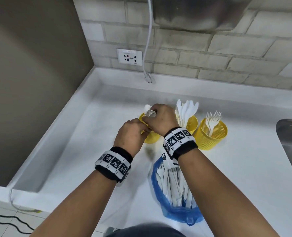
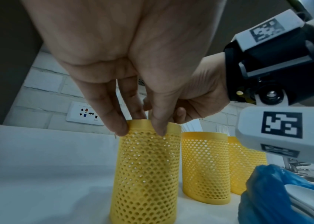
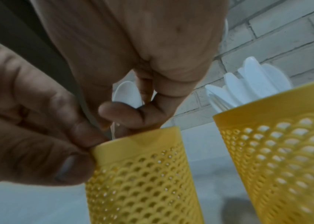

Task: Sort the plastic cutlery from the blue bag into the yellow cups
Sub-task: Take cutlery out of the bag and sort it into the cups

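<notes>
Three yellow mesh cups stand in a row. My left hand (image 1: 138,130) pinches the rim of the left cup (image 1: 150,138), thumb and fingers on its edge (image 2: 140,121). Over that cup my right hand (image 1: 156,115) grips a small bunch of white spoons (image 1: 149,112), bowls up, handles pointing down into the cup (image 3: 142,174). A spoon bowl (image 3: 127,94) shows behind my curled right fingers (image 3: 133,112). The middle cup (image 1: 192,123) holds knives (image 1: 187,108); the right cup (image 1: 210,136) holds forks (image 1: 212,119). The blue bag (image 1: 174,214) lies near me with white cutlery inside.
A steel sink (image 1: 290,142) sits at the right edge of the white counter (image 1: 90,142). A loose plug and cord (image 1: 147,77) hang against the brick wall beside a socket (image 1: 129,57). A raised lip borders the counter's left and back.
</notes>
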{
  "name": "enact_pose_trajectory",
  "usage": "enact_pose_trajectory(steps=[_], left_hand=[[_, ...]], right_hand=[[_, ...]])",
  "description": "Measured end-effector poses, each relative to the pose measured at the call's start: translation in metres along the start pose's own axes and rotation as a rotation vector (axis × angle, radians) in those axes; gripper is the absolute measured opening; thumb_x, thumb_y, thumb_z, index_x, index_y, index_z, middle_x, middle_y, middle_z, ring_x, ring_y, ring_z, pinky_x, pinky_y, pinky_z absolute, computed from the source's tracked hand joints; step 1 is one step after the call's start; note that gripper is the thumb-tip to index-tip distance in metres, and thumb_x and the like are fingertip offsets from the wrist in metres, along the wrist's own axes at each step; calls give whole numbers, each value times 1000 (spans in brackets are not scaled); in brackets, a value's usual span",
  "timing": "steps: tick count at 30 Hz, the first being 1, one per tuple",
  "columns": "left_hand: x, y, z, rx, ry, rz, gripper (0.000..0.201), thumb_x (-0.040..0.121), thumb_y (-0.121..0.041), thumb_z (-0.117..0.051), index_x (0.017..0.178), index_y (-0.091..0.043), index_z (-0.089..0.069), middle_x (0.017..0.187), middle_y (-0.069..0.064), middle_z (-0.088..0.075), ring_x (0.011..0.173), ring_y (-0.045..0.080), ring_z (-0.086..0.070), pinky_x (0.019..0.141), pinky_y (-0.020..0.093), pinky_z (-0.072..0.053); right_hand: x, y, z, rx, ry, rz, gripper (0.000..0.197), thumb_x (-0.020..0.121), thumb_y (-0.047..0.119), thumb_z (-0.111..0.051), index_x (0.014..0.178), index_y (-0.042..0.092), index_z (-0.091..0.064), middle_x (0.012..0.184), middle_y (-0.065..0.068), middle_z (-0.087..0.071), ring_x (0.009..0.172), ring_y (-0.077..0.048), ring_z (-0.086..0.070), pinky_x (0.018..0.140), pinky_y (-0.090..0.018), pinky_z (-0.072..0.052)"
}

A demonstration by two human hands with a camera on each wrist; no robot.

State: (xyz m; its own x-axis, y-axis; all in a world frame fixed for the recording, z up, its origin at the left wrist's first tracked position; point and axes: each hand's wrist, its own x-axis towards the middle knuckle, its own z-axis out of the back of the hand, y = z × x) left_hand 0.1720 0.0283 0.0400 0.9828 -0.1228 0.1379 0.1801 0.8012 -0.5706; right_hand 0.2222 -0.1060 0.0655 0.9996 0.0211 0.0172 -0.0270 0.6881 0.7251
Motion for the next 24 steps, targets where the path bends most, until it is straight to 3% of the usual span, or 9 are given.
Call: enact_pose_trajectory(steps=[3,7,12,15,18,20,24], left_hand=[[0,3,-2,-6,-9,-21,16,86,-17,-74,96,-27,-82,105,-4,-73,97,20,-65,83,25,-47],[-2,3,-1,20,-11,-65,15,88,-17,-73,97,-26,-81,105,-4,-71,96,20,-65,80,28,-49],[-7,-1,6,-74,-133,-71,19,86,-23,-71,105,-28,-72,106,-6,-62,87,17,-64,74,31,-53],[2,-1,12,-124,-208,-56,33,85,-18,-69,117,-25,-63,114,-4,-58,88,17,-62,77,34,-53],[20,2,15,-76,-96,-144,57,83,-10,-66,137,-29,-56,127,-1,-58,104,22,-60,91,35,-51],[32,3,13,-19,-30,-169,57,84,-10,-64,138,-28,-58,127,0,-62,109,25,-60,96,37,-50],[45,0,5,-57,-41,-140,42,87,-10,-65,126,-24,-67,107,1,-64,99,23,-63,89,39,-54]], right_hand=[[-5,-4,3,45,-104,75,35,81,18,-74,116,15,-69,111,-10,-58,97,-25,-63,81,-21,-43],[-12,-7,8,27,-165,130,47,83,19,-75,128,15,-61,122,-8,-48,103,-24,-61,85,-19,-41],[-26,-14,20,107,-261,222,40,85,7,-69,123,15,-63,122,-3,-43,74,-18,-66,80,-21,-52],[-34,-24,21,95,-266,248,38,82,-4,-61,116,12,-66,121,-9,-47,81,-19,-66,81,-24,-54],[-38,-30,17,45,-243,278,44,78,-13,-55,113,9,-70,117,-11,-51,93,-21,-64,88,-26,-53],[-36,-30,14,17,-229,285,45,76,-16,-53,111,8,-72,114,-11,-54,95,-21,-64,89,-24,-50],[-26,-25,13,-6,-161,237,40,79,-13,-56,110,7,-73,114,-10,-57,91,-21,-63,87,-25,-51]])
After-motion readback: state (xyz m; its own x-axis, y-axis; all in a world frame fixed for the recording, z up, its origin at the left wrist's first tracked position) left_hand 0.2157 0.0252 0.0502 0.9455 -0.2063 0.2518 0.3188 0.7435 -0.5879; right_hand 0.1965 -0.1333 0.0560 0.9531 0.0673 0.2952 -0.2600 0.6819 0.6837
